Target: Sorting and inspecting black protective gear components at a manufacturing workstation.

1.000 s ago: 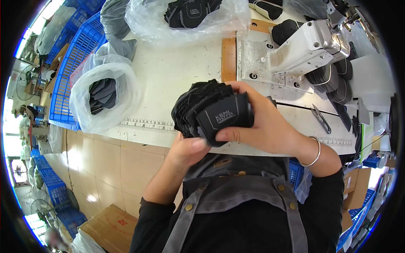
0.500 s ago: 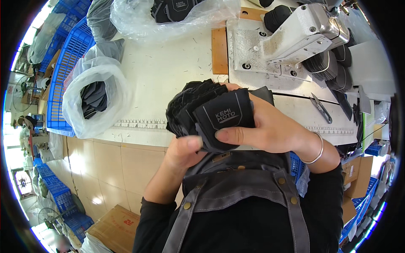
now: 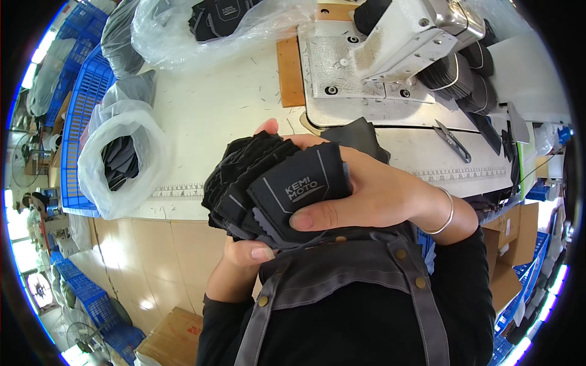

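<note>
Against my front, just over the table's near edge, I hold a thick fanned stack of black fabric pieces (image 3: 244,177). Its front piece bears pale printed lettering and an outline. My right hand (image 3: 360,195) grips the stack's right side, thumb across the front piece and fingers hidden behind. From below left, my left hand (image 3: 244,251) clasps the stack, its thumb at the lower edge and most of its fingers covered by the fabric. Beyond my right hand, a dark flat fabric piece (image 3: 360,137) lies on the table.
A white sewing machine (image 3: 403,46) stands at the back right beside more bundled dark pieces (image 3: 452,76). Thread snips (image 3: 453,141) lie to the right. At left are an open plastic bag (image 3: 91,146) of dark pieces and a blue crate (image 3: 82,122); another clear bag (image 3: 165,36) lies behind.
Both hands have moved slightly left and nearer me with the stack, which has fanned out more and tilted. The whole view has shifted a little.
</note>
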A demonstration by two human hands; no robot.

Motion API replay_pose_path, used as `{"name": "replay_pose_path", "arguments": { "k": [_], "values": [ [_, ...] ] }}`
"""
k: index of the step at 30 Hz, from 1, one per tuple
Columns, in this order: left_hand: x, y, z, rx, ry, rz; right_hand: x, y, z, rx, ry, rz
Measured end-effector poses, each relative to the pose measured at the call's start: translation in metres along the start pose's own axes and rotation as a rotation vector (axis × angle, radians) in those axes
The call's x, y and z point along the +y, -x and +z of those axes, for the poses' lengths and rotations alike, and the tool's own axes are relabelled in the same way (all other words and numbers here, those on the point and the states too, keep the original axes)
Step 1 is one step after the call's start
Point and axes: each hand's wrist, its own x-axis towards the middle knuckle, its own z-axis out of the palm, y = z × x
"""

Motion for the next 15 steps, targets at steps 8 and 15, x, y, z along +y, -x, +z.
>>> {"name": "replay_pose_path", "arguments": {
  "k": [8,15],
  "values": [
    [0.001,0.003,0.006,0.183,-0.086,-0.026,0.001,0.002,0.000,-0.010,-0.023,-0.007],
    [0.011,0.004,0.025,0.338,-0.008,-0.046,-0.008,0.011,0.005,0.417,0.314,-0.142]
  ]
}}
